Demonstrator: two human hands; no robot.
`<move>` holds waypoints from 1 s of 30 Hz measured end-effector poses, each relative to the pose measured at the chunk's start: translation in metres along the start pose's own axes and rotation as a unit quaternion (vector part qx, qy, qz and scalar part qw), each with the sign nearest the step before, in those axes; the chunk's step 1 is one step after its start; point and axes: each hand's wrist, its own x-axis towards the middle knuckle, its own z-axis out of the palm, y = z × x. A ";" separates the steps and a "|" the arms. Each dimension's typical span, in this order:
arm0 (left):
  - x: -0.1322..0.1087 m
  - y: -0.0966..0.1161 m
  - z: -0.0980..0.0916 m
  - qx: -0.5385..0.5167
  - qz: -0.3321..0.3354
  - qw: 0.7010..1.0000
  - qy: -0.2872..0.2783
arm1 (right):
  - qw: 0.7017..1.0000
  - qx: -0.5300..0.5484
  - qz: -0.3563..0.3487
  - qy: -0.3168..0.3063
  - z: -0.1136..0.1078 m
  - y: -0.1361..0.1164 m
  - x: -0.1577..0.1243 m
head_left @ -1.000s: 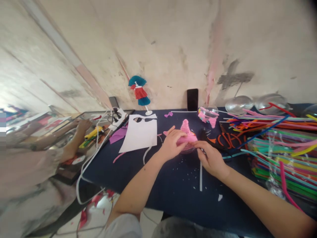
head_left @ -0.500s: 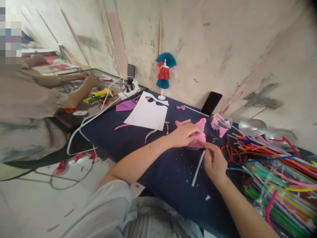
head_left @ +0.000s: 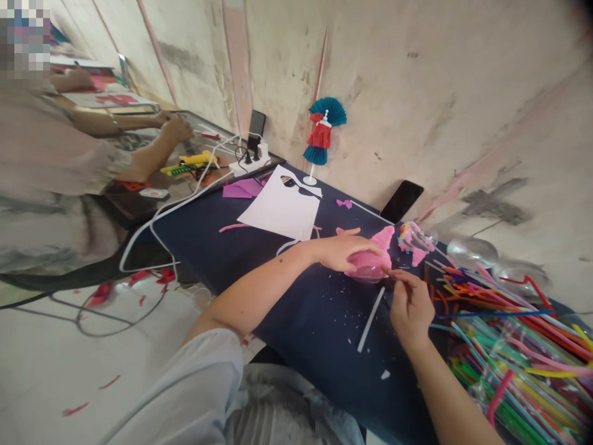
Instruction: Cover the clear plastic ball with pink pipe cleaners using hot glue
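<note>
A fuzzy pink pipe-cleaner piece (head_left: 369,262) with pointed, ear-like corners lies over what looks like a clear plastic dome on the dark blue table. My left hand (head_left: 345,250) reaches across it from the left, its fingers curved round the top and side. At the piece's lower right edge, the thumb and forefinger of my right hand (head_left: 412,303) are pinched together; whatever is between them is too small to make out. Below my hands lies a pale strip (head_left: 371,320) among white scraps. A second clear ball with pink and coloured bits (head_left: 416,240) sits just to the right.
Pipe cleaners (head_left: 523,352) in many colours are heaped at the right, near clear plastic domes (head_left: 472,252). A black phone (head_left: 402,201) leans by the wall. White paper (head_left: 282,207), a paper-dress stand (head_left: 319,136) and a power strip (head_left: 250,162) are further left, beside a co-worker's hands (head_left: 176,127).
My view has shifted slightly. My left hand's fingers have slid back and lower on the pink piece, showing more of its surface. My right hand stays at its edge.
</note>
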 end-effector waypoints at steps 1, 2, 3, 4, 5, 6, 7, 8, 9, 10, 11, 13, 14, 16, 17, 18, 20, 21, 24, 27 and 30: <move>0.001 0.000 0.001 0.007 0.000 1.000 0.002 | 1.000 0.000 0.002 -0.002 0.000 0.000 0.000; 0.002 0.000 0.002 0.014 -0.002 1.000 0.005 | 1.000 -0.001 0.005 -0.004 0.000 0.000 0.000; 0.003 -0.001 0.003 0.020 -0.006 1.000 0.008 | 1.000 -0.002 0.008 -0.005 -0.001 0.000 0.000; 0.004 -0.001 0.004 0.024 -0.010 1.000 0.012 | 1.000 -0.003 0.011 -0.004 -0.001 0.000 0.000; 0.005 -0.001 0.005 0.026 -0.013 0.999 0.013 | 1.000 -0.004 0.015 -0.003 -0.001 0.000 0.000; 0.005 -0.002 0.005 0.027 -0.015 0.999 0.013 | 1.000 -0.004 0.019 -0.002 -0.001 0.001 0.000; 0.005 -0.002 0.006 0.027 -0.015 0.999 0.012 | 1.000 -0.002 0.022 -0.001 -0.001 0.001 -0.001; 0.005 -0.002 0.006 0.028 -0.016 0.999 0.010 | 1.000 0.001 0.024 0.000 -0.001 0.002 -0.001; 0.005 -0.001 0.005 0.030 -0.015 0.999 0.009 | 1.000 0.004 0.025 0.000 -0.001 0.003 -0.002; 0.005 -0.001 0.005 0.032 -0.014 0.999 0.007 | 1.000 0.008 0.025 -0.002 -0.001 0.004 -0.002; 0.005 0.000 0.005 0.033 -0.013 0.999 0.006 | 1.000 0.012 0.024 -0.004 -0.001 0.004 -0.003; 0.005 0.001 0.006 0.035 -0.010 0.999 0.008 | 1.000 0.016 0.020 -0.007 0.000 0.005 -0.003; 0.005 0.001 0.008 0.038 -0.009 0.999 0.014 | 1.000 0.015 0.016 -0.006 0.000 0.006 -0.003; 0.006 0.002 0.012 0.053 -0.009 0.998 0.041 | 1.000 0.010 0.005 -0.007 0.001 0.005 -0.004; 0.007 0.003 0.015 0.064 -0.010 0.996 0.062 | 1.000 0.009 0.000 -0.009 0.001 0.005 -0.004; 0.008 0.003 0.018 0.076 -0.010 0.994 0.082 | 1.000 0.012 -0.005 -0.013 0.001 0.004 -0.005; 0.009 0.005 0.024 0.100 -0.006 0.987 0.123 | 0.999 0.025 -0.013 -0.021 0.002 0.004 -0.006; 0.009 0.007 0.028 0.114 -0.003 0.984 0.137 | 0.999 0.031 -0.016 -0.025 0.002 0.004 -0.007; 0.009 0.012 0.038 0.171 0.018 0.972 0.161 | 0.999 0.035 -0.027 -0.027 0.001 0.004 -0.009; 0.009 0.019 0.047 0.238 0.043 0.953 0.183 | 0.999 0.015 -0.034 -0.018 -0.003 0.006 -0.010; 0.009 0.026 0.055 0.304 0.066 0.927 0.211 | 0.999 -0.012 -0.044 -0.009 -0.006 0.008 -0.010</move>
